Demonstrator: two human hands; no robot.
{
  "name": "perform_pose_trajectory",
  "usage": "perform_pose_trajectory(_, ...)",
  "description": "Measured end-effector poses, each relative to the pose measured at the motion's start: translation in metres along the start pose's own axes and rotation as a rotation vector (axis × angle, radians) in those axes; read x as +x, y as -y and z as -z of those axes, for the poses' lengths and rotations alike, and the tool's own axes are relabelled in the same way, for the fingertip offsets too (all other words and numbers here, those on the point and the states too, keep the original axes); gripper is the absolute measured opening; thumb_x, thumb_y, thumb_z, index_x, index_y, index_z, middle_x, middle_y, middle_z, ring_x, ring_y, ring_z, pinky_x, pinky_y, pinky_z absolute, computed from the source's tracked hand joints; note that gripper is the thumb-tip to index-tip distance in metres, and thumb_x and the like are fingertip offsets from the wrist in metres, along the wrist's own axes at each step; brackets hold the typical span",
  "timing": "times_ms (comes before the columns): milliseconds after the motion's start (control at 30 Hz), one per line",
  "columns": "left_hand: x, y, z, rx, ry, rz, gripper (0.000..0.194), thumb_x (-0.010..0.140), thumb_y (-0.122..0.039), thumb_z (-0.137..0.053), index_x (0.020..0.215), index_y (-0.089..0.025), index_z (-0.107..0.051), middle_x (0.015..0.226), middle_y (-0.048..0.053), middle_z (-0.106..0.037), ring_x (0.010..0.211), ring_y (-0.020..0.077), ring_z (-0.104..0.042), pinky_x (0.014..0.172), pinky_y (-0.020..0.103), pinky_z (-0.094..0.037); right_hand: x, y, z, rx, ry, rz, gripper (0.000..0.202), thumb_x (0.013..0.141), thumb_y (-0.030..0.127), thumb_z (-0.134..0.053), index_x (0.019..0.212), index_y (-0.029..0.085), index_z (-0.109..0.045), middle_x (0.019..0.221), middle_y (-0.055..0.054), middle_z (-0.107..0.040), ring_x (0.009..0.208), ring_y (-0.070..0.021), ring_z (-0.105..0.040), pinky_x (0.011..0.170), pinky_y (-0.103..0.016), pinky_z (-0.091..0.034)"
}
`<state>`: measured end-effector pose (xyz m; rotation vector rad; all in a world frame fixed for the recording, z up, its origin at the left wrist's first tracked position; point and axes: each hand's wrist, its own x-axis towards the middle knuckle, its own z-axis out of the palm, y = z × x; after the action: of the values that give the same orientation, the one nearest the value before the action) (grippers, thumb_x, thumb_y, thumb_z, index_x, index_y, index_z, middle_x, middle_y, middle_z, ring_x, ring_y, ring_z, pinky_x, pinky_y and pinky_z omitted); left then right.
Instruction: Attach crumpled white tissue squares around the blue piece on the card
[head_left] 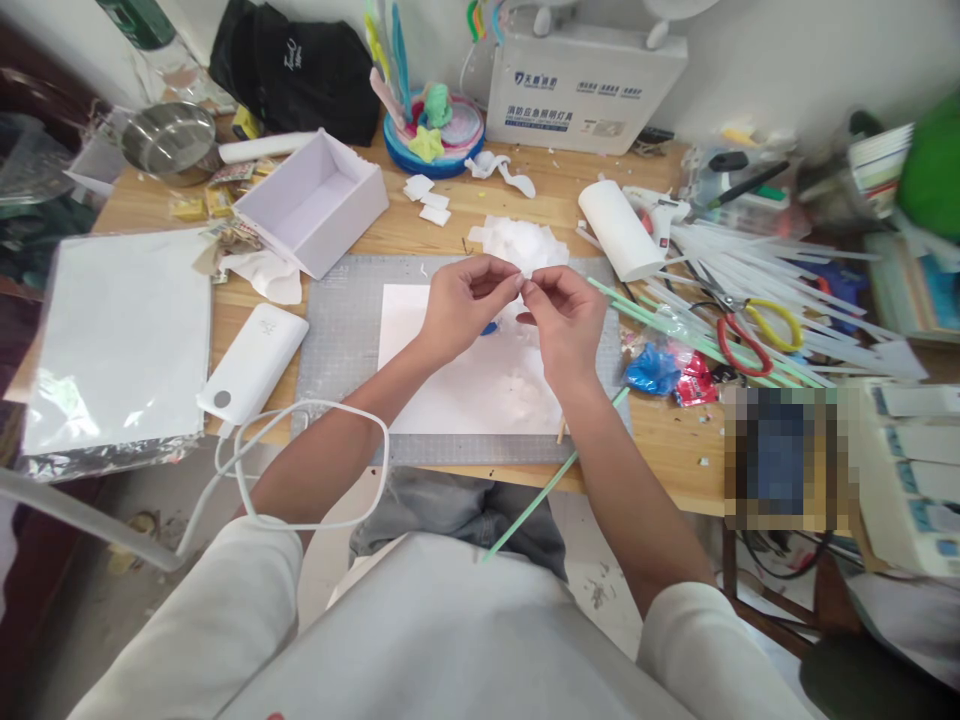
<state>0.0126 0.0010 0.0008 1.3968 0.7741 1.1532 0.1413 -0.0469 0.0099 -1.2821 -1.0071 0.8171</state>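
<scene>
My left hand (466, 308) and my right hand (566, 318) meet fingertip to fingertip above the desk. Both are closed in a pinch. Whatever is between the fingertips is too small to make out. Below them lies a sheet of white paper (427, 395) on a grey cutting mat (334, 330). A small blue piece (489, 328) shows on the paper, partly covered by my left hand. Just beyond my fingers is a crumpled white tissue (521, 240). A light green stick (534, 498) passes under my right forearm and sticks out past the desk's front edge.
Left are a white power bank (259, 355) with a looped cable, a white box (319, 205) and a plastic-wrapped pack (124, 340). Right lie scissors (742, 320), many white sticks (780, 270), a paper roll (621, 230) and a blue packet (652, 370). A decorated round stand (435, 140) is behind.
</scene>
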Motion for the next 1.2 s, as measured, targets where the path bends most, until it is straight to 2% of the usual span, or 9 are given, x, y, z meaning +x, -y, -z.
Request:
perform_pose_trajectory(100, 0.002, -0.002, 0.001, -0.047, 0.011, 0.055, 0.019, 0.082, -0.033, -0.077, 0.079, -0.016, -0.071, 0.077, 0.001, -0.072, 0.073, 0.0102, -0.069, 0.073, 0.024, -0.06, 0.001, 0.0, 0.001, -0.023, 0.005, 0.032, 0.007, 0.078, 0.025, -0.069, 0.074, 0.022, -0.064, 0.071, 0.004, -0.06, 0.066, -0.0091, -0.057, 0.059, -0.022, -0.054)
perform_pose_trajectory(300, 0.003, -0.004, 0.002, -0.133, -0.002, 0.157, 0.018, 0.079, -0.031, -0.079, 0.075, -0.017, -0.071, 0.074, -0.001, -0.071, 0.071, 0.0084, -0.068, 0.077, 0.024, -0.062, -0.001, 0.005, 0.003, 0.033, 0.031, -0.093, 0.004, 0.076, 0.024, -0.065, 0.073, 0.024, -0.062, 0.073, 0.004, -0.058, 0.071, -0.0104, -0.056, 0.061, -0.022, -0.055)
perform_pose_trajectory(500, 0.005, -0.003, 0.004, -0.175, -0.01, 0.216, 0.016, 0.085, -0.029, -0.076, 0.078, -0.016, -0.068, 0.079, 0.0, -0.072, 0.079, 0.0124, -0.073, 0.092, 0.034, -0.062, 0.003, 0.012, 0.007, 0.149, 0.069, -0.204, 0.005, 0.073, 0.025, -0.064, 0.07, 0.024, -0.06, 0.073, 0.004, -0.057, 0.072, -0.0104, -0.057, 0.062, -0.022, -0.053)
perform_pose_trajectory(800, 0.014, 0.004, 0.017, -0.321, -0.032, 0.312, 0.02, 0.084, -0.032, -0.077, 0.078, -0.017, -0.066, 0.083, 0.002, -0.074, 0.085, 0.0148, -0.075, 0.096, 0.036, -0.062, 0.018, 0.016, 0.023, 0.242, 0.061, -0.354, 0.011, 0.061, 0.024, -0.067, 0.068, 0.022, -0.058, 0.058, 0.007, -0.05, 0.055, -0.0077, -0.053, 0.047, -0.018, -0.038)
perform_pose_trajectory(933, 0.019, 0.012, 0.024, -0.304, -0.119, 0.276, 0.021, 0.086, -0.035, -0.075, 0.079, -0.018, -0.063, 0.086, 0.002, -0.075, 0.091, 0.0158, -0.076, 0.095, 0.034, -0.062, 0.035, 0.019, 0.03, 0.079, 0.052, -0.35, 0.008, 0.06, 0.02, -0.063, 0.062, 0.022, -0.056, 0.053, 0.007, -0.047, 0.046, -0.0068, -0.045, 0.04, -0.019, -0.027)
perform_pose_trajectory(1067, 0.026, 0.021, 0.032, -0.262, -0.307, 0.206, 0.02, 0.09, -0.035, -0.069, 0.081, -0.02, -0.06, 0.087, 0.001, -0.073, 0.094, 0.0142, -0.076, 0.094, 0.031, -0.062, 0.064, 0.017, 0.031, -0.225, 0.084, -0.205, 0.013, 0.062, 0.011, -0.06, 0.056, 0.022, -0.056, 0.047, 0.007, -0.042, 0.043, -0.0075, -0.037, 0.041, -0.024, -0.02)
perform_pose_trajectory(1133, 0.028, 0.023, 0.035, -0.225, -0.331, 0.179, 0.023, 0.091, -0.039, -0.068, 0.08, -0.021, -0.059, 0.088, 0.001, -0.073, 0.098, 0.0148, -0.076, 0.094, 0.031, -0.062, 0.08, 0.011, 0.03, -0.365, 0.153, -0.157, 0.016, 0.064, 0.009, -0.061, 0.054, 0.021, -0.057, 0.047, 0.006, -0.042, 0.046, -0.0084, -0.037, 0.045, -0.026, -0.025)
perform_pose_trajectory(1200, 0.028, 0.024, 0.036, -0.194, -0.328, 0.169, 0.027, 0.091, -0.044, -0.067, 0.08, -0.021, -0.058, 0.089, 0.001, -0.073, 0.1, 0.0158, -0.075, 0.093, 0.031, -0.062, 0.096, 0.004, 0.028, -0.506, 0.202, -0.115, 0.019, 0.065, 0.007, -0.063, 0.053, 0.021, -0.06, 0.046, 0.005, -0.043, 0.05, -0.0103, -0.039, 0.052, -0.029, -0.036)
